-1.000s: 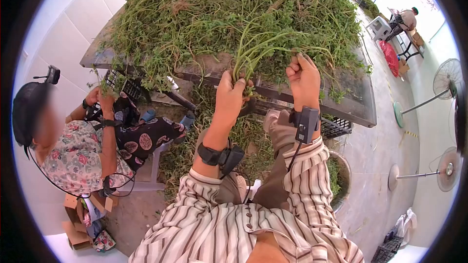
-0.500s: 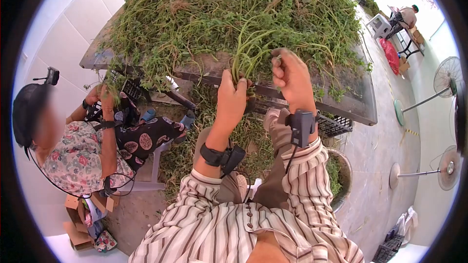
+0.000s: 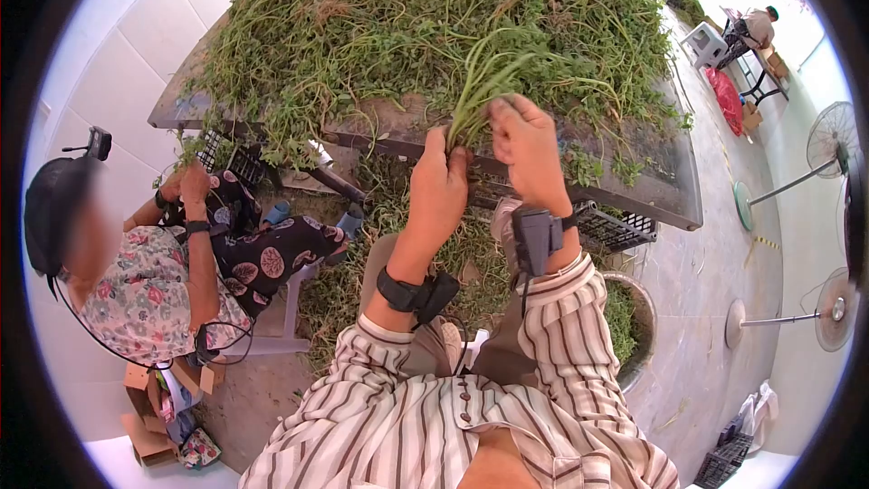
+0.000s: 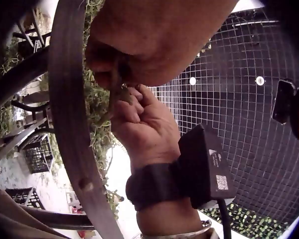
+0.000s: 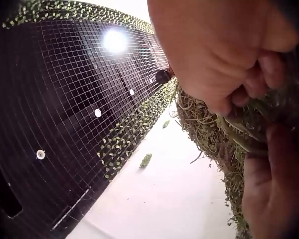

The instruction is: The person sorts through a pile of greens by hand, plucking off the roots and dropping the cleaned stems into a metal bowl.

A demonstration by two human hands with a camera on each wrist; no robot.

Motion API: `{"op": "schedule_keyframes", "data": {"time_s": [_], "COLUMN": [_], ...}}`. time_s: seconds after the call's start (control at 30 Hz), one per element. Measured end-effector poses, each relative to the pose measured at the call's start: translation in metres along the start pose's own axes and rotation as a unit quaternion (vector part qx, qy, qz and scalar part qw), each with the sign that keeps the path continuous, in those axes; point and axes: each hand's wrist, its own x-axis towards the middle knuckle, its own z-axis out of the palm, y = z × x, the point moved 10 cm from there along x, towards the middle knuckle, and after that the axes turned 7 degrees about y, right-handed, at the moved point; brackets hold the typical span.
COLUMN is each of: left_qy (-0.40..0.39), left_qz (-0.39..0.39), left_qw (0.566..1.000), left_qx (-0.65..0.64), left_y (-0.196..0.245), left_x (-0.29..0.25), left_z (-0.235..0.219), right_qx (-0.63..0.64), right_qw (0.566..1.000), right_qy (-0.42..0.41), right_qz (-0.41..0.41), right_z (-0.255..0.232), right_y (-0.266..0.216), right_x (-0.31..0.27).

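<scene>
My left hand (image 3: 438,188) holds the lower ends of a small bunch of leafy green stems (image 3: 474,91) upright at the table's near edge. Close beside it, my right hand (image 3: 529,148) has its curled fingers at the bunch, pinching stems. In the right wrist view, green stems (image 5: 239,134) pass between the two hands. The left wrist view shows the curled fingers of the right hand (image 4: 149,124) just below the left. Behind the bunch, a large heap of the same tangled greens (image 3: 407,27) covers most of the table.
The dark table (image 3: 652,183) has its edge right under the hands. At the left sits another person (image 3: 154,272) handling greens. Fallen stems (image 3: 353,317) litter the floor; a round tub of greens (image 3: 641,330) and a black crate (image 3: 620,226) are at the right.
My right hand has come left and inward from the tips of the stems to the bunch. The left hand has shifted slightly right, and the stems now stand closer together.
</scene>
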Motion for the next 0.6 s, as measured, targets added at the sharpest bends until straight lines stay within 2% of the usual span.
{"op": "schedule_keyframes", "data": {"time_s": [0.03,0.1,0.23,0.3,0.33,0.4,0.53,0.6], "left_qy": [0.0,0.003,-0.007,-0.002,-0.001,0.002,0.004,0.021], "left_qz": [-0.001,0.027,0.028,0.016,0.016,-0.047,-0.051,-0.019], "left_qw": [1.0,1.0,0.999,1.0,1.0,0.999,0.998,0.998], "left_qx": [0.0,0.005,0.023,0.023,0.023,0.003,-0.036,-0.064], "left_y": [-0.002,0.001,0.005,0.003,0.0,-0.022,-0.027,-0.02], "left_x": [0.0,0.001,0.004,0.004,0.003,0.002,0.001,0.003], "left_z": [0.001,0.003,0.006,0.004,0.0,-0.012,-0.011,-0.01], "right_qx": [0.068,0.086,0.178,0.202,0.265,0.348,0.3,0.293], "right_qw": [0.998,0.996,0.983,0.978,0.964,0.937,0.954,0.956], "right_qy": [0.017,0.005,0.038,0.048,0.03,0.01,-0.004,-0.013], "right_qz": [-0.004,-0.008,-0.002,0.002,-0.017,-0.037,-0.001,0.015], "right_z": [-0.007,-0.012,-0.022,-0.035,-0.051,-0.069,-0.052,-0.039], "right_y": [-0.002,-0.002,-0.001,0.003,-0.001,-0.018,-0.025,-0.021], "right_x": [0.004,0.006,0.007,0.014,0.025,0.031,0.021,0.015]}}
